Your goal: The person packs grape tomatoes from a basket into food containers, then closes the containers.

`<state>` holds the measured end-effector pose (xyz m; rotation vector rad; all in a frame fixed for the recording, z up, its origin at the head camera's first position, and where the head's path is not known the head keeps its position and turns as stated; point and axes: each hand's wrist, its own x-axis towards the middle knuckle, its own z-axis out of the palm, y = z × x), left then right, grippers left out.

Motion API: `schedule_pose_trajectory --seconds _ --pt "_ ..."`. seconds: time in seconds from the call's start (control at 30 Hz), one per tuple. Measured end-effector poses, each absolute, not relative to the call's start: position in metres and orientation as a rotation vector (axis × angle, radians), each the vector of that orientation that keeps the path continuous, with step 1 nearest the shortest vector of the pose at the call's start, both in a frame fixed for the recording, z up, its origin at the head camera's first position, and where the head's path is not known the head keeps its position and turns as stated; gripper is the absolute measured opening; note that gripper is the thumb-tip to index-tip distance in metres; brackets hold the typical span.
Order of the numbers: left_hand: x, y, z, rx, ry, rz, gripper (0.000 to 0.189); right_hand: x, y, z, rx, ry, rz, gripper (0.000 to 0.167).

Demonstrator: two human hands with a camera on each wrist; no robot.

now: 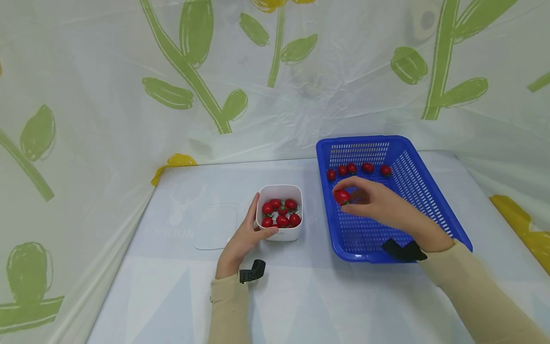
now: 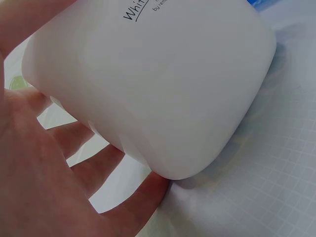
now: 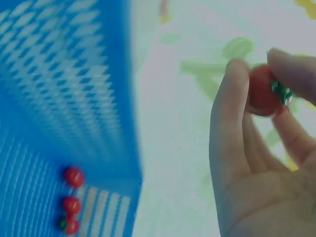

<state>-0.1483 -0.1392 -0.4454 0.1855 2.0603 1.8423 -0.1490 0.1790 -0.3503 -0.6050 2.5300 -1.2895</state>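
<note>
My left hand (image 1: 244, 239) holds a small white square container (image 1: 284, 234) by its left side, with the thumb along its near wall. In the left wrist view the fingers (image 2: 98, 160) lie against the white wall, which bears black lettering. Inside the container are several red cherry tomatoes (image 1: 282, 220) with green stems. Over the blue basket (image 1: 325, 191), my right hand (image 1: 382, 204) pinches one cherry tomato (image 3: 262, 91) between thumb and fingertips; its green stem shows beside the thumb. Several other cherry tomatoes (image 1: 367, 167) lie along the basket's far end.
A translucent flat lid (image 1: 216, 228) lies on the table to the left of the container. The slotted basket takes up the table's right part. A pale plant-patterned sheet (image 1: 275, 124) hangs behind the far table edge.
</note>
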Motion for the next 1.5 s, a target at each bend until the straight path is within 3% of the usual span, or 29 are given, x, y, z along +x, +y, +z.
schedule_pose_trajectory --seconds 0.33,0.87,1.5 --pt "-0.149 -0.140 -0.445 0.191 2.045 1.836 0.093 -0.132 0.143 -0.353 -0.469 2.485 -1.628 0.045" --pt "-0.149 -0.139 -0.444 0.207 2.052 1.860 0.096 -0.118 0.068 -0.384 -0.338 2.488 -2.056 0.036" --pt "-0.147 -0.141 -0.441 0.186 2.031 1.833 0.093 -0.129 0.023 -0.435 -0.392 3.031 -1.726 0.036"
